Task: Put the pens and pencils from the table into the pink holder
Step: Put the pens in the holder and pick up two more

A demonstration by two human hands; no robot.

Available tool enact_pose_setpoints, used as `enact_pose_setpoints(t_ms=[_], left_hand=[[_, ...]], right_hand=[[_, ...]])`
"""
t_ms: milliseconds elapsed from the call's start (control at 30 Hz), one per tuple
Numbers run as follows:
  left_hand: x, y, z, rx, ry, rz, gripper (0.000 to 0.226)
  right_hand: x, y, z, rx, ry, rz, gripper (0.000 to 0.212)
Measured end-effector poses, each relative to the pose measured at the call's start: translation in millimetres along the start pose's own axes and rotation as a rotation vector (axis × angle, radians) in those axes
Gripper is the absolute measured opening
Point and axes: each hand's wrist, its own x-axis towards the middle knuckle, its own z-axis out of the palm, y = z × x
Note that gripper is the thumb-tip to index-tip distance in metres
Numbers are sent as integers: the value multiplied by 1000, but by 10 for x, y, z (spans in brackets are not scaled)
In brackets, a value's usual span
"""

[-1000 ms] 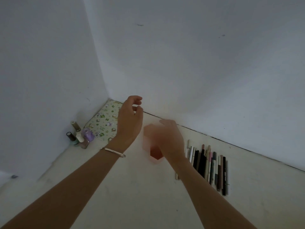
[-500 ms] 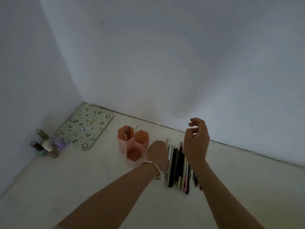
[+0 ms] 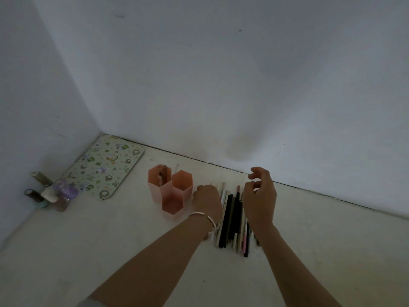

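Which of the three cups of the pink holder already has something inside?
The tall back-left cup: stick-like items stand in it. The right cup and the low front cup look empty.

No text, label, brand, number or sign can be read, since any print on the pens and pencils (image 3: 231, 218), the small bottles (image 3: 52, 193) or the patterned mat (image 3: 106, 167) is too small and dim.

bare table (image 3: 321, 251) lies open right of the pens (image 3: 232, 218). the holder (image 3: 174, 191) crowds their left, seemingly just beside them.
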Motion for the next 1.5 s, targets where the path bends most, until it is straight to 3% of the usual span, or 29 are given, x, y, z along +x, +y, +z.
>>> enact_pose_setpoints(t_ms=[100, 200, 300, 367, 433, 533, 667, 800, 933, 1000, 1100, 1200, 1400, 1500], left_hand=[[-35, -18, -72, 7, -18, 53, 32], [49, 15, -434, -180, 58, 84, 28], [184, -113, -1059, -494, 296, 97, 28], [183, -268, -1422, -790, 391, 138, 44], [123, -440, -1616, -942, 491, 183, 59], [20, -633, -1664, -980, 581, 187, 59], [-38, -781, -1534, -980, 556, 144, 57], [-47, -868, -1466, -993, 561, 127, 57], [-44, -947, -1511, -972, 635, 161, 57], [-31, -1062, -1547, -931, 730, 181, 58], [-23, -1270, -1477, -866, 836, 183, 59], [-21, -1407, -1218, -790, 835, 132, 57], [-19, -1558, -635, -680, 698, 82, 44], [-65, -1576, -482, -493, 708, 98, 29]], right_hand=[[22, -58, 2, 29, -5, 10, 37], [77, -101, 9, 43, -25, 26, 33], [90, -120, 129, -60, -197, 95, 22], [20, -134, 288, -195, -343, 106, 22], [-103, -187, 490, -267, -468, 115, 22], [-314, -289, 808, -397, -584, 55, 23], [-514, -304, 1037, -538, -632, -36, 16], [-594, -255, 1109, -476, -616, -3, 20], [-416, -348, 993, -297, -563, 177, 33], [-183, -473, 819, -129, -440, 179, 40], [146, -815, 518, 247, -127, 36, 41], [249, -1197, 370, 498, 74, -116, 42], [35, -1349, 478, 553, 26, -200, 42], [-57, -1274, 558, 513, 9, -202, 43]])
